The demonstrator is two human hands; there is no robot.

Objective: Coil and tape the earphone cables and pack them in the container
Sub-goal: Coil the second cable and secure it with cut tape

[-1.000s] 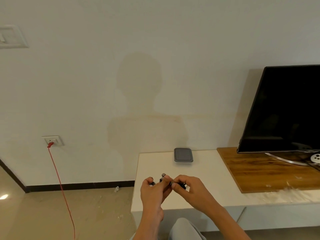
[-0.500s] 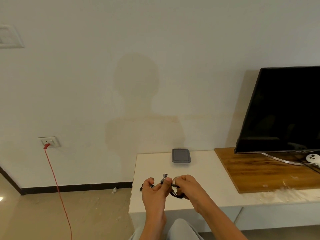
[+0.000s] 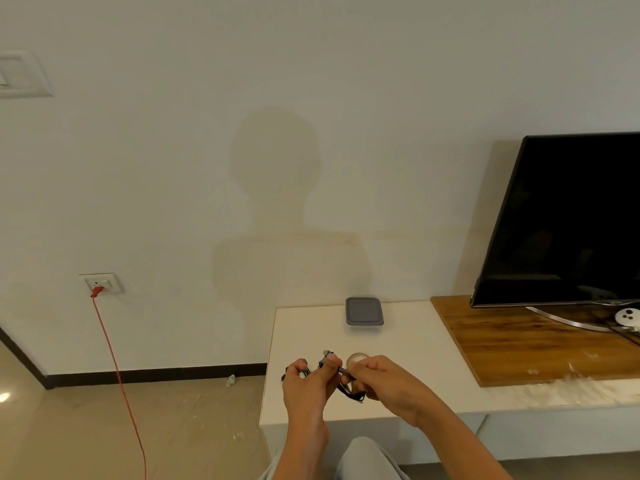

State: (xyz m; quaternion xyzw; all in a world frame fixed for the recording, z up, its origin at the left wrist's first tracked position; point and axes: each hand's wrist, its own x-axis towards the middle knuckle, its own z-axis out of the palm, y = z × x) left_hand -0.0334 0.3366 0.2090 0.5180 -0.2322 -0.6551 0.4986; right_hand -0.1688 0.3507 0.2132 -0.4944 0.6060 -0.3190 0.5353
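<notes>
In front of the container [image 3: 364, 311], over the near part of the white surface [image 3: 415, 358], both hands meet on the black cable [image 3: 351, 395]. The left hand [image 3: 306, 384] has its fingers curled and pinches a bunch of cable, with one metal-tipped end sticking up above its fingertips. The right hand [image 3: 389, 386] pinches the cable too, and a loop hangs beneath it. A tape roll [image 3: 358, 357] peeks out behind the right fingers, probably lying on the surface, nearer than the container. The container sits lidded, well beyond the hands.
</notes>
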